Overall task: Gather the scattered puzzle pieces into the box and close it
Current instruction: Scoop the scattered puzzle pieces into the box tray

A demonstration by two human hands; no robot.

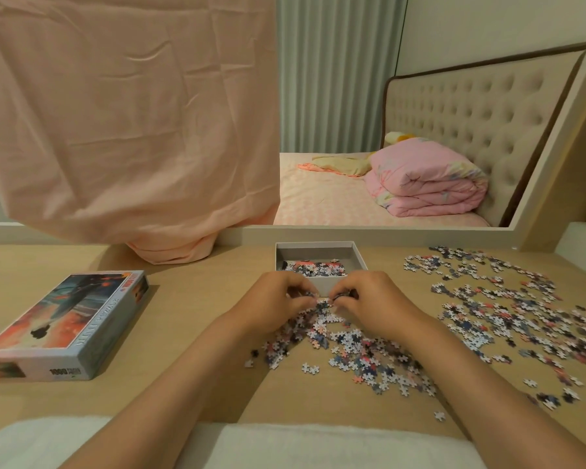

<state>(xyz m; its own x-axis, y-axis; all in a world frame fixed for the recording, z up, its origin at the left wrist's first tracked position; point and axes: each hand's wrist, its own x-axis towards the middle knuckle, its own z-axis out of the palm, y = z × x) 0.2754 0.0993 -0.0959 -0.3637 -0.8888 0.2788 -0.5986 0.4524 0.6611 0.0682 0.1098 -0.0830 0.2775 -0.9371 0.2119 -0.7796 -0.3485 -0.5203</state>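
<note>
The small cardboard puzzle pieces, some white-backed and others printed in blue, grey and pink, lay strewn over the middle and right of the pale wooden table, with a thick heap just in front of the shallow white-walled open box. A smaller batch already sat inside the box, against its near wall. The box stood at the table's far edge, centre.

Both hands met over the top of the heap, just beside the box's near wall. The left hand had its fingers curled down around a clump of pieces, and the right hand pinched another clump, dark pieces showing between its bent fingers.

Well apart, on the left, the rectangular lid with an orange and teal picture lay face up. A peach cloth hung behind the table, its hem bunched on the surface. Beyond were a folded pink quilt and a beige tufted headboard.
</note>
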